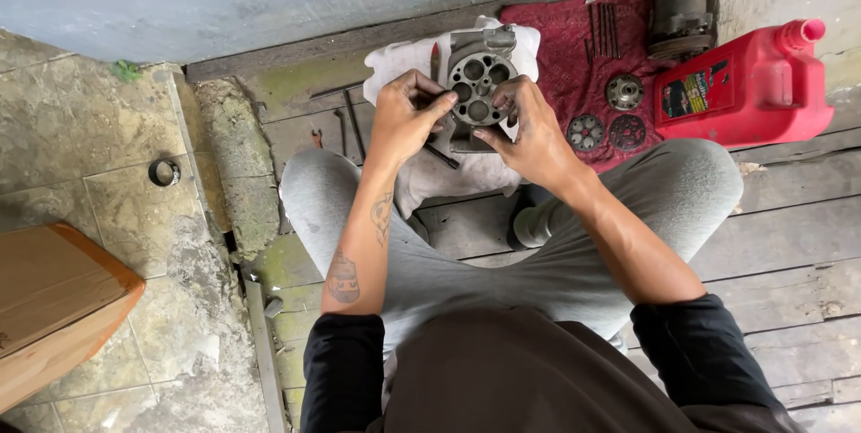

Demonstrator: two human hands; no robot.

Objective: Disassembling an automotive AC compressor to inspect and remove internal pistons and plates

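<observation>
Compressor body (478,85), grey cast metal with a round face of several bored holes, sat on a white cloth (421,173) between the person's knees, at about twelve o'clock from the chest. Left hand (405,119) was curled narrow against the casting's nine o'clock edge, fingertips pinched at the rim of the round face. Right hand (529,133) cupped the three o'clock side, thumb under the lower edge and fingers (507,92) bent onto the face; whether anything small lay between those fingers could not be told.

Outward from the hands:
- red cloth (565,47), at two o'clock, bearing three round metal discs (586,132) and a row of long thin bolts (605,30);
- grey cylindrical part (679,16), at the cloth's far edge;
- red plastic jug (749,83), at three o'clock, lying beside the cloth;
- metal ring (164,172), at nine o'clock, alone on the stone paving;
- cardboard box (54,298), at eight o'clock.
</observation>
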